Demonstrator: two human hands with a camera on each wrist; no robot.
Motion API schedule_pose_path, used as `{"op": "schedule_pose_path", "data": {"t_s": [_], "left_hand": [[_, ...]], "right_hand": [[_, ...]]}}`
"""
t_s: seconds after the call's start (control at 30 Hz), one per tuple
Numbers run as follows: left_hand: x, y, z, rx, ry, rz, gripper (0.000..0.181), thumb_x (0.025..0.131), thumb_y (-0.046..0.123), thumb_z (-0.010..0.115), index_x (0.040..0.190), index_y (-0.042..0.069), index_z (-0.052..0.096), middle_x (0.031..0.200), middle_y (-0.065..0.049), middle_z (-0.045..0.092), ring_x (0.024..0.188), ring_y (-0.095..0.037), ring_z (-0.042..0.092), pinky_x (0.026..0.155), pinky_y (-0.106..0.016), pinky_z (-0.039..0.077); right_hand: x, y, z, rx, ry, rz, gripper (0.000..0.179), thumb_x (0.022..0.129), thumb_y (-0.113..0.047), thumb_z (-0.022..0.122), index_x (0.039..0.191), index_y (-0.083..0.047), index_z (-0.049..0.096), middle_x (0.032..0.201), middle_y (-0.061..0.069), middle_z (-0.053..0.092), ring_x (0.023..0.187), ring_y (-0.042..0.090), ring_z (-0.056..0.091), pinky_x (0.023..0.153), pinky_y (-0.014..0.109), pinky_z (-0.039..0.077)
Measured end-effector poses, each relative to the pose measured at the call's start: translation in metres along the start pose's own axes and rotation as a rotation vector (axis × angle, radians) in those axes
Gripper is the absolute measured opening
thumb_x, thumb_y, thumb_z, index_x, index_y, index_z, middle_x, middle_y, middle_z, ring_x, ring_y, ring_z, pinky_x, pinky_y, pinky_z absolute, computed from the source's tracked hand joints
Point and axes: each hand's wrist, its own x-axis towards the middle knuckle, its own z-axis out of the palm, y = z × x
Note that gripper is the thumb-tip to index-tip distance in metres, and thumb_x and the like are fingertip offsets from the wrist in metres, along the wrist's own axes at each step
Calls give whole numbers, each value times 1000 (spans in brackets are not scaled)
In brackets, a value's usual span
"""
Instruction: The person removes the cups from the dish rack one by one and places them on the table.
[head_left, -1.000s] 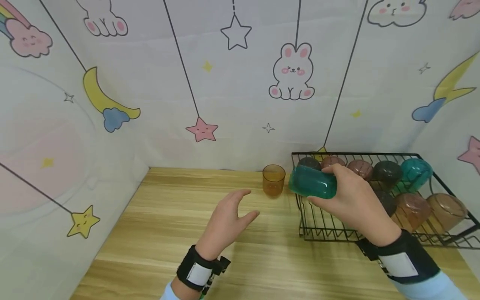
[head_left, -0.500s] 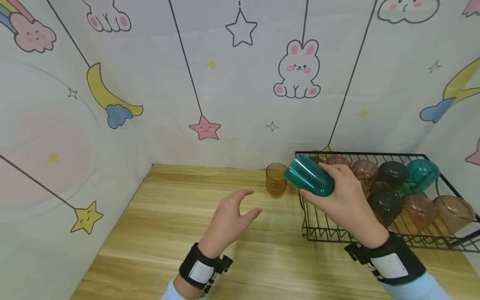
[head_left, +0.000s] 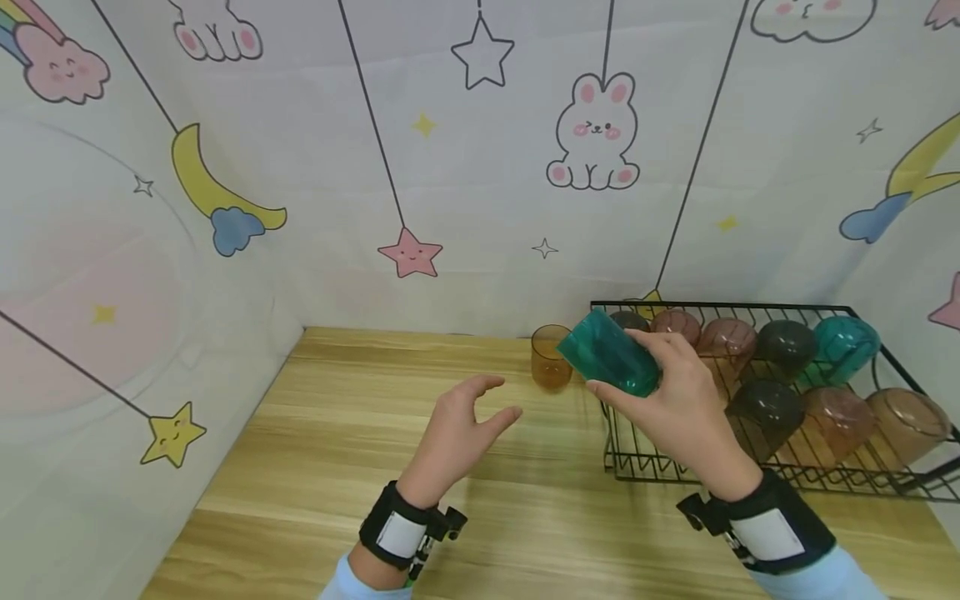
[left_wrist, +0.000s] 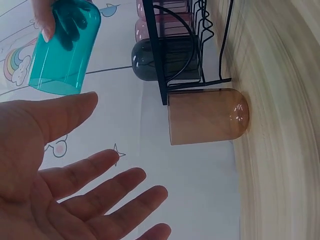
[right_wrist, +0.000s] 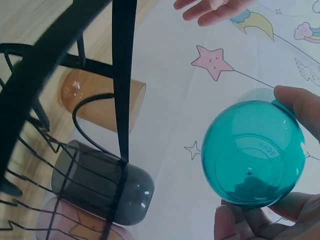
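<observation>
A clear teal cup (head_left: 606, 354) is gripped near its base by my right hand (head_left: 678, 400). It is held tilted in the air at the rack's left end, its rim up and to the left. The right wrist view shows the teal cup's round base (right_wrist: 252, 155) between thumb and fingers. My left hand (head_left: 457, 437) hovers over the table, fingers apart and holding nothing; its palm (left_wrist: 60, 185) shows in the left wrist view. Behind the teal cup, an amber cup (head_left: 550, 358) stands upright on the table, just left of the black wire rack (head_left: 652, 481).
Several upside-down cups sit in the rack, among them a dark grey cup (head_left: 768, 408), a pink cup (head_left: 836, 417) and another teal cup (head_left: 847, 346). The wooden table (head_left: 352, 417) meets a printed cloth backdrop (head_left: 480, 183) behind and at the sides.
My right hand has moved left with the teal cup, and the cup has turned from lying nearly level to rim-up. The left hand has barely moved.
</observation>
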Motion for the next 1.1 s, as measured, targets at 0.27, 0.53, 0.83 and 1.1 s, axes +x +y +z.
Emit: {"op": "schedule_pose_path", "data": {"t_s": [0.27,0.53,0.83,1.1], "left_hand": [[3,6,-1,-144,12,-34,56,85,62,54,129,27,52,130,6,56,122,-16,52,97,-44,46],[11,20,-1,-296,37,-11,59,85,64,50,131,27,48,127,8,56,118,-15,55,101,-43,43],[17,39,1,-337,-25,19,68,86,62,52,139,20,43,137,4,51,122,-15,52,105,-41,40],[22,51,3,-399,-67,36,59,85,60,55,134,29,47,132,9,54,121,-15,54,101,-38,43]], "right_hand": [[-5,-2,6,52,-1,49,84,73,-62,68,136,-12,47,126,10,52,106,28,52,78,49,51],[-8,-5,11,83,-18,78,86,73,-63,67,138,-10,45,126,10,51,108,28,52,80,50,51],[-10,-8,15,127,-54,113,89,72,-65,66,140,-11,42,131,10,48,113,30,50,84,52,49],[-10,-11,20,146,-27,66,86,72,-62,68,137,-11,45,128,8,51,110,26,53,83,48,51]]}}
